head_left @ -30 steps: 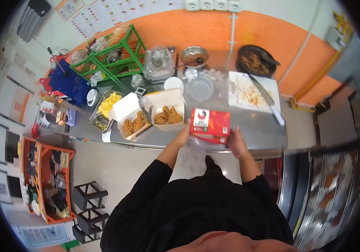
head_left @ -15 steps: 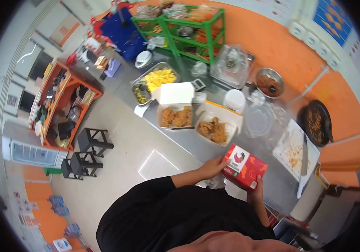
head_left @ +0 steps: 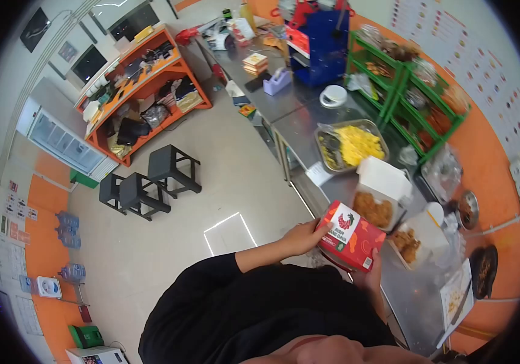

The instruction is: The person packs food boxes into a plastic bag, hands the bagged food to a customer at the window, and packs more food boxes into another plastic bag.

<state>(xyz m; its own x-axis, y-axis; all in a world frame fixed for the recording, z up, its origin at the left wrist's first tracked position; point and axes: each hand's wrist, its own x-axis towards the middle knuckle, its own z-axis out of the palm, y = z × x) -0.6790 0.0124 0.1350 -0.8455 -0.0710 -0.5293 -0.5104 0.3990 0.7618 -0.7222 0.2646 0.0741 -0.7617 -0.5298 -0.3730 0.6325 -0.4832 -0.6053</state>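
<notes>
A closed red box (head_left: 353,235) with a white label and a rooster picture is held in front of the body. My left hand (head_left: 304,237) grips its left end, thumb on top. My right hand (head_left: 370,274) holds the lower right end. Just beyond the box, an open white box (head_left: 382,182) holds fried chicken (head_left: 373,210). A second open box (head_left: 428,235) with fried chicken (head_left: 407,245) stands to its right. A metal tray (head_left: 320,142) of yellow food lies behind them.
Green racks (head_left: 393,91) stand along the wall side of the steel table (head_left: 299,118). A cutting board (head_left: 454,291) with a knife (head_left: 465,303) lies at the right. Dark stools (head_left: 174,170) and an orange shelf (head_left: 196,79) stand left.
The view has turned left, so the table now appears further right, with more floor and stools showing. Both hands have carried the red box left along the table, near the chicken boxes.
</notes>
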